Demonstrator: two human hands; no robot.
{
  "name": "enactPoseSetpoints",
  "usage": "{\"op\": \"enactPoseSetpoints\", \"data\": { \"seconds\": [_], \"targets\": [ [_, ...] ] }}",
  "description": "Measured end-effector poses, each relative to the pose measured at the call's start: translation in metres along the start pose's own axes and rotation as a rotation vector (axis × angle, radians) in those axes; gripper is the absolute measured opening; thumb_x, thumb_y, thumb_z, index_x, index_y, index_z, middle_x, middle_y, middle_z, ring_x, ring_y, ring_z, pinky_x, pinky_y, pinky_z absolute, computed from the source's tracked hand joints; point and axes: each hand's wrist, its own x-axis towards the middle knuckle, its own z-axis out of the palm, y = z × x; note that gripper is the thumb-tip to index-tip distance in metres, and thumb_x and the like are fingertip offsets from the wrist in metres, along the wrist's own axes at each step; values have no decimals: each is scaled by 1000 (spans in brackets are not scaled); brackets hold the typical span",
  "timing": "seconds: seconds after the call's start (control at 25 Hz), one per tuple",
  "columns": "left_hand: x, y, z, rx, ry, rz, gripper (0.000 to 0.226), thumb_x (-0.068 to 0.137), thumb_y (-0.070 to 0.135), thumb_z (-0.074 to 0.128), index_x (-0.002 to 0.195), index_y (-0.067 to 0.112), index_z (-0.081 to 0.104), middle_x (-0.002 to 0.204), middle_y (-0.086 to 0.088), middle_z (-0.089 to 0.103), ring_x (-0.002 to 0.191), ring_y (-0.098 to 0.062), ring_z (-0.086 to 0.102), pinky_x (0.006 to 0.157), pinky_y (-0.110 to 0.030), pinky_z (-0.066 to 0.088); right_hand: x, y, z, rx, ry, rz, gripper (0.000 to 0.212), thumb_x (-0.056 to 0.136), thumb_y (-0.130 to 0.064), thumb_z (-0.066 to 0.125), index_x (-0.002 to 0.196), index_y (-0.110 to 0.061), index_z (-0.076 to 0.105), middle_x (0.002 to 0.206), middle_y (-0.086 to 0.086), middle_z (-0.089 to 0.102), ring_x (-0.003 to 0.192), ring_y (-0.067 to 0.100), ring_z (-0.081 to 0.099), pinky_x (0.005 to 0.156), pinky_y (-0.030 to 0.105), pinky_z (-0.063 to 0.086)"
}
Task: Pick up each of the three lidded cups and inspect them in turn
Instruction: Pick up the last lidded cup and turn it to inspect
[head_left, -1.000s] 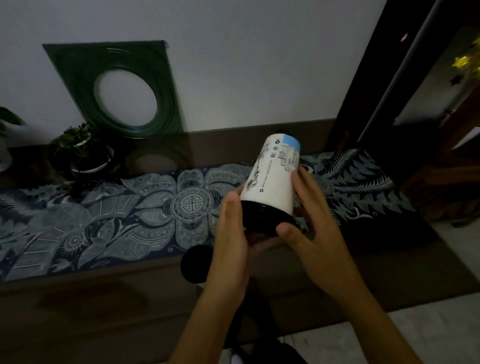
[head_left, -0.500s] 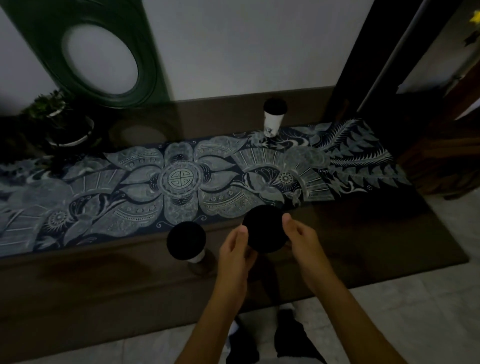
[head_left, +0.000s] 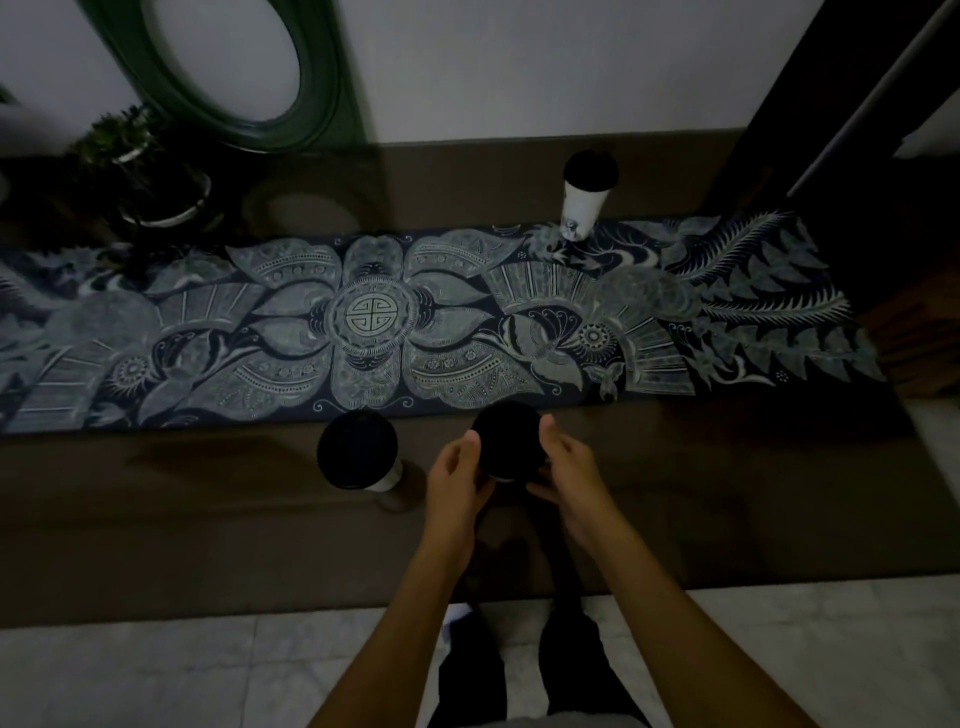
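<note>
Head view: both hands (head_left: 511, 475) grip upright cup (head_left: 510, 439) w/ black lid.

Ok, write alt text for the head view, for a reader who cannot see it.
Both hands, left hand and right hand, hold a black-lidded cup upright over a dark table. A second lidded cup stands left of it; a third cup stands at the patterned runner's far edge.

Mid cup (head_left: 510, 441) btwn hands, 2nd cup (head_left: 358, 451) left, 3rd cup (head_left: 588, 195) behind on runner (head_left: 374, 322)
</note>
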Motion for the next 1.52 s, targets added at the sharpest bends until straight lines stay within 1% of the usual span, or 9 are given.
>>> {"op": "enactPoseSetpoints", "data": {
  "seconds": [0.24,0.36,0.44,0.56,0.72,0.92,1.04,1.28,1.52],
  "targets": [
    [3,-3,2,43,26,51,26,101,36,54,107,15,68,109,-10,73,106,-24,70,92,-38,57,4,0,-1,-53,-13,0,44,96,-55,42,115,-20,59,122,8,64,114,24,60,93,44,52],
    [2,-1,3,102,65,150,49,92,52,60,121,14,64,124,-14,70,117,-28,66,103,-47,52,-1,-4,-4,-72,-3,-99,41,98,-53,38,118,-23,58,118,0,64,119,24,58,94,38,50],
    [-2,12,6,295,124,299,52,95,46,60,136,15,55,143,-12,57,130,-22,54,111,-41,43,1,-9,-15,-276,43,-278,46,95,-55,39,125,-23,55,127,1,61,129,25,52,99,33,46],
    [-5,41,15,691,203,613,62,96,46,58,150,21,40,161,-7,31,149,-20,26,118,-36,26,9,-31,-43,-781,196,-533,72,93,-62,41,152,-23,26,162,4,24,149,24,20,118,48,22],
    [4,75,39,1005,276,886,74,90,64,50,153,31,33,167,-7,18,155,-27,14,119,-50,26,17,-80,-80,-1013,322,-753,88,86,-71,39,155,-25,9,166,0,3,152,20,-1,120,48,2],
    [21,110,110,1127,328,1030,78,88,65,52,154,28,33,168,-9,19,155,-31,12,120,-57,24,50,-139,-138,-995,329,-804,98,82,-73,47,156,-26,2,166,-2,-3,152,21,-8,121,49,0],
    [38,130,150,1153,340,1080,78,87,67,49,153,27,36,167,-11,23,154,-33,16,118,-57,25,78,-163,-167,-907,308,-797,97,83,-68,55,155,-29,4,166,-4,0,153,18,-1,121,53,8],
    [112,160,213,1211,238,1035,78,89,64,54,154,28,31,167,-12,20,154,-33,14,120,-57,25,150,-197,-176,-582,127,-630,99,81,-60,66,154,-34,6,166,-5,6,151,20,12,118,55,25],
    [204,179,260,1246,148,948,72,91,51,63,153,29,33,168,-13,18,153,-34,18,117,-59,30,238,-220,-159,-439,62,-535,101,81,-40,76,155,-26,9,165,2,15,149,24,21,116,50,31]
  ]
}}
